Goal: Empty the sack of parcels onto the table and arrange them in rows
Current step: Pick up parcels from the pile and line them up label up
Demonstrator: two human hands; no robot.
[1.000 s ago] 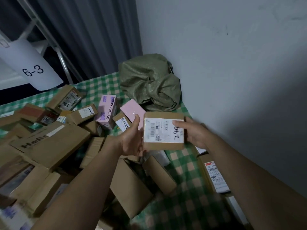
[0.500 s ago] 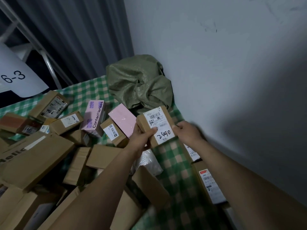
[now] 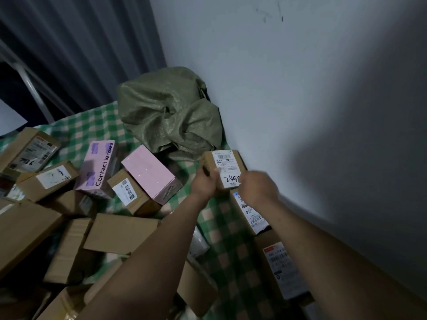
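- The fingers [image 3: 205, 169] of your left hand [image 3: 205, 184] curl round the small parcel [image 3: 227, 163], thumb on its label; your right hand [image 3: 257, 187] pinches its near corner, just in front of the sack [image 3: 168, 112].
- The sack lies slumped on the surface [image 3: 221, 218], apparently emptied.
- Two row parcels [image 3: 250, 212] lie in front of the sack; the heap [image 3: 111, 234] to its left is unsorted, so most arranging remains.

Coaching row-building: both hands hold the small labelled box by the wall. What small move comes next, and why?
Probably lower the box onto the checked cloth and release: it lines up with two labelled parcels along the wall, just short of the sack.
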